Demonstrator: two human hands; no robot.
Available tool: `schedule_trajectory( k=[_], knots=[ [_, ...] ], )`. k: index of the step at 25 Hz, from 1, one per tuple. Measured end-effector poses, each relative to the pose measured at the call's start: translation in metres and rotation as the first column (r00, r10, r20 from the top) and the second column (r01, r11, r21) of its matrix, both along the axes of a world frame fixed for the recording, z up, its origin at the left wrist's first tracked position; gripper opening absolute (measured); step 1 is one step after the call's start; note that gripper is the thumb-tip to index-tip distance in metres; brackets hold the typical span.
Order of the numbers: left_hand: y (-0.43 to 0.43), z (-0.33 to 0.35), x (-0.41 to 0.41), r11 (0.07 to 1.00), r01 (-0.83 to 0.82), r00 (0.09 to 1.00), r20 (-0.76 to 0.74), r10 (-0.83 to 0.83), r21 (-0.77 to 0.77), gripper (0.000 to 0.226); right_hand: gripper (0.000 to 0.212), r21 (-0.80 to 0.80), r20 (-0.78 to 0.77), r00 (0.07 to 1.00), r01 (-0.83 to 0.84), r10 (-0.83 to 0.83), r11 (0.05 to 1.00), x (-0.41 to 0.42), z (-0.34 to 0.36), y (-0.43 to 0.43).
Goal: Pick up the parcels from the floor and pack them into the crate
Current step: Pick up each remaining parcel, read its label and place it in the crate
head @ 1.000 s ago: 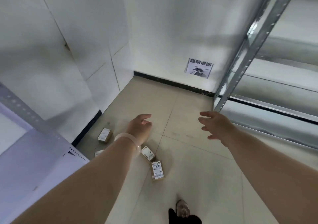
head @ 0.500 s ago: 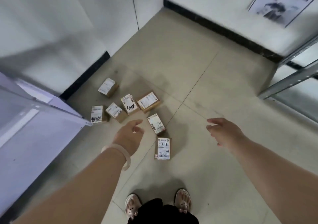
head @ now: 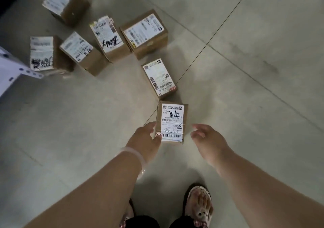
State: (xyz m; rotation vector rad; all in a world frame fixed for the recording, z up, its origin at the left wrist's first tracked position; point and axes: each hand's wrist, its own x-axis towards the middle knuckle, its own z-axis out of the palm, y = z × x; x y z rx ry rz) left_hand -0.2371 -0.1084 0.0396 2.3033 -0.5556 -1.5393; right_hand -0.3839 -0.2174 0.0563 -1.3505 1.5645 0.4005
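The floor [head: 245, 105] is made of big grey-brown tiles. Thin dark lines [head: 219, 28] run between them. One comes down from the upper right toward the middle, and another crosses it and goes off to the right edge. A few dark smudges [head: 270, 66] mark the tile on the right. At the left edge a white shelf corner [head: 14, 70] pokes in, with small dark dots along its rim. Near the bottom, right of the middle, is a slipper [head: 199, 205] with a little animal face. Another slipper [head: 131, 210] peeks out to its left, mostly hidden. Black trousers [head: 145, 222] show at the very bottom.
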Motion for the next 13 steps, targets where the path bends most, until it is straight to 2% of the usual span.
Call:
schedule_trajectory(
  k=[4, 7, 9, 13],
  knots=[
    [-0.001, -0.05, -0.006, 0.998, -0.054, 0.998, 0.019, 0.054, 0.024, 0.065, 0.05, 0.073, 0.008, 0.998, 0.058, -0.059, 0.996, 0.002, -0.049, 0.008],
    [-0.011, -0.068, -0.002, 0.993, -0.112, 0.989, -0.094, 0.113, 0.024, 0.069, 0.059, 0.128, 0.031, 0.996, 0.084, -0.089, 0.988, 0.013, -0.067, 0.004],
    [-0.017, -0.068, -0.003, 0.979, -0.202, 0.966, -0.161, 0.2, 0.004, 0.064, 0.054, 0.116, 0.077, 0.988, 0.122, -0.132, 0.986, 0.02, -0.072, 0.006],
    [-0.021, -0.042, 0.001, 0.963, -0.263, 0.963, -0.068, 0.259, -0.063, 0.034, 0.033, 0.01, 0.152, 0.94, 0.307, -0.305, 0.952, 0.028, -0.051, 0.005]
  ],
)
